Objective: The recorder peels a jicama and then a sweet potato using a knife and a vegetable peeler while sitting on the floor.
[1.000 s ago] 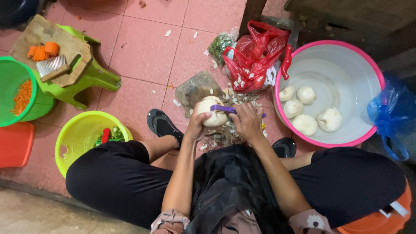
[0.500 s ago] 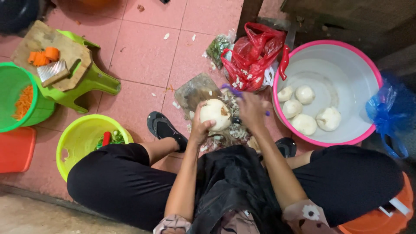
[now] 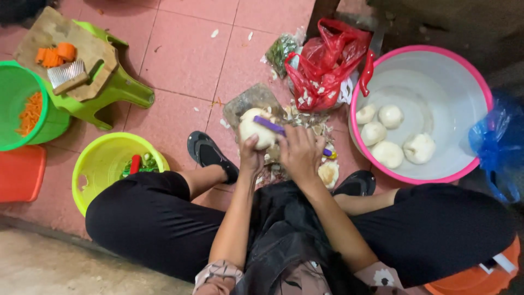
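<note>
My left hand (image 3: 250, 154) grips a round white peeled root vegetable (image 3: 255, 127) from below, over a clear bag (image 3: 248, 101) and a heap of peelings (image 3: 305, 123) on the pink tiled floor. A purple-handled peeler (image 3: 270, 127) lies against the vegetable's right side, held in my right hand (image 3: 299, 155). Another pale vegetable (image 3: 328, 172) lies on the floor by my right wrist. I sit low with both legs in black trousers and black sandals.
A pink-rimmed white basin (image 3: 469, 87) at right holds several peeled white vegetables (image 3: 390, 134). A red plastic bag (image 3: 327, 60) and a blue bag (image 3: 499, 145) flank it. At left: yellow-green bowl (image 3: 95, 164), green tub of shredded carrot (image 3: 24, 112), wooden board (image 3: 76, 52) on a green stool, orange container (image 3: 19, 172).
The camera has shifted slightly. My right hand has drawn the peeler back across the vegetable toward me, and my left hand has turned the vegetable a little.
</note>
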